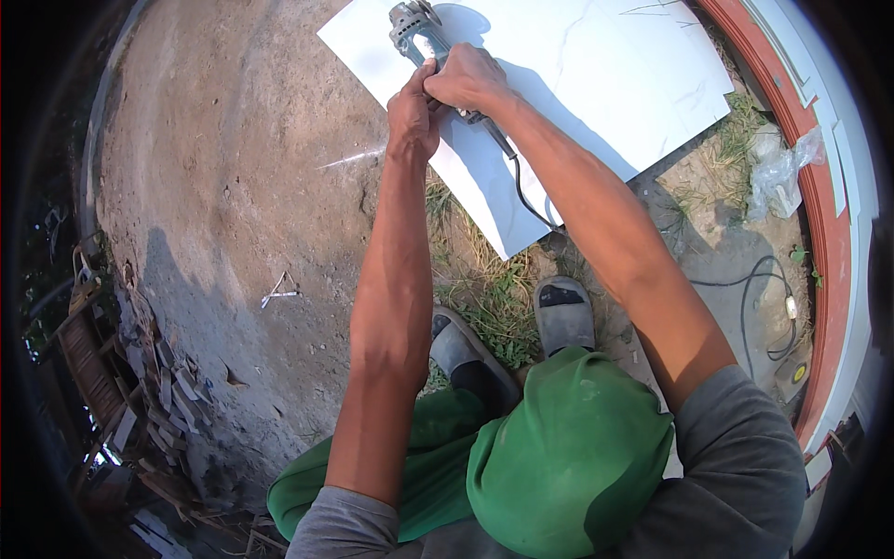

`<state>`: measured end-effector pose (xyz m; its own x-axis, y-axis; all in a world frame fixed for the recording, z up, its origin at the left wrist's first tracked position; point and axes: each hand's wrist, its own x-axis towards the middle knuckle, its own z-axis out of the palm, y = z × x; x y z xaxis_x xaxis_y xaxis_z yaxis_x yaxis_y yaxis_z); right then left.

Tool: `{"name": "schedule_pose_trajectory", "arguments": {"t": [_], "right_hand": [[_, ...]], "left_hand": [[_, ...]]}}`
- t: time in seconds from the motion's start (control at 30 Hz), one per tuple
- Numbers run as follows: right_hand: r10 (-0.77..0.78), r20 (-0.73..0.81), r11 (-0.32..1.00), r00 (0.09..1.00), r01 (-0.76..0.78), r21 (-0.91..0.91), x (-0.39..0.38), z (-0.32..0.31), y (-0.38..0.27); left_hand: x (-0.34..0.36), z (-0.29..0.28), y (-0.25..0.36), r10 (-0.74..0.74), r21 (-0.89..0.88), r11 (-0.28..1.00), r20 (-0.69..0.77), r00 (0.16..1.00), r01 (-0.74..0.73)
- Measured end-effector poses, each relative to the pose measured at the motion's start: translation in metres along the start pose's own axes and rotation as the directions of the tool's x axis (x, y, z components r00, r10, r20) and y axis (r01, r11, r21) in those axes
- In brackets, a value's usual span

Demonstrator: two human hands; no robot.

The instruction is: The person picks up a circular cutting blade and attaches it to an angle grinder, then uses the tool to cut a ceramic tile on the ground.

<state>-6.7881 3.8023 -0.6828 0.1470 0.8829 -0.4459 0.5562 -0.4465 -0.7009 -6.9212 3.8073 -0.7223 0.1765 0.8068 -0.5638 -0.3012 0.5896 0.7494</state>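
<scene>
An angle grinder (pixel 425 43) with a teal body and grey metal head is held over the far left part of a white, faintly veined slab (pixel 596 74). My right hand (pixel 467 78) wraps round the grinder's body from the right. Pressed in beside it, my left hand (pixel 413 114) closes on the grinder from the near left side. The black power cord (pixel 518 177) runs from the tool's rear across the slab toward my feet. My hands cover much of the body. Whether the disc touches the slab I cannot tell.
Grey slippers (pixel 564 312) on my feet stand close to the slab's near corner. A cable (pixel 745 279) lies on the ground at right, near a crumpled clear plastic bag (pixel 780 172) and a red-brown edge (pixel 832 270). Broken wood and rubble (pixel 172 401) are piled at left.
</scene>
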Motion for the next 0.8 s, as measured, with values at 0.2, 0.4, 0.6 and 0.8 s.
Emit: {"name": "schedule_pose_trajectory", "arguments": {"t": [0.2,0.4,0.6,0.8], "right_hand": [[0.009,0.000,1.000,1.000,-0.009,-0.005,-0.0018,-0.0001,-0.0028],[0.006,-0.002,1.000,1.000,-0.006,-0.019,-0.0014,0.0010,-0.0036],[-0.064,-0.078,0.998,0.995,0.063,-0.016,0.0062,0.0062,0.0030],[0.013,0.002,1.000,1.000,-0.013,-0.016,-0.0002,0.0007,-0.0044]], "left_hand": [[0.0026,-0.0032,0.0011,-0.018,0.019,1.000,0.020,1.000,0.017],[0.0013,-0.0031,0.0010,-0.007,0.026,1.000,0.025,1.000,0.007],[0.0051,-0.0025,0.0032,-0.023,0.028,0.999,0.032,0.999,0.022],[0.0010,-0.0023,0.0040,-0.022,0.035,0.999,0.025,0.999,0.021]]}}
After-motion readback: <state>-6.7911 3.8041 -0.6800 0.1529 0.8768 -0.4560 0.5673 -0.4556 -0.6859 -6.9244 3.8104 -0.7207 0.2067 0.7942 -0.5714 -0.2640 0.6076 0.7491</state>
